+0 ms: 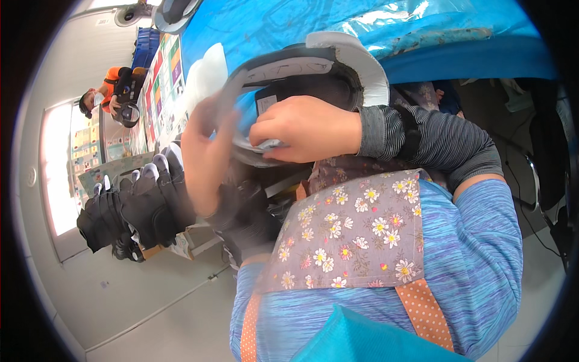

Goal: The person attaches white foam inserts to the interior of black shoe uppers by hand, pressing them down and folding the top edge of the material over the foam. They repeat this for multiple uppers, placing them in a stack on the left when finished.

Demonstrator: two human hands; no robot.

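Observation:
On the blue-covered table in front of me sits a curved grey-and-white shell (356,60) with a black inside, its exact kind unclear. Over its near opening is my right hand (307,130), fingers curled together. At its fingertips is something pale, too small to name. My left hand (208,154) is beside the shell's left edge, smeared by motion, so its grip cannot be read. A black piece with a white label (267,104) lies inside the shell, partly behind my right hand.
Left of me stands a row of black padded pieces (151,199) with grey loops. A white rounded piece (208,66) and another grey shell (175,15) lie on the blue sheet (253,27). Farther left, a person (111,90) in orange holds a black item. Chair legs are at right.

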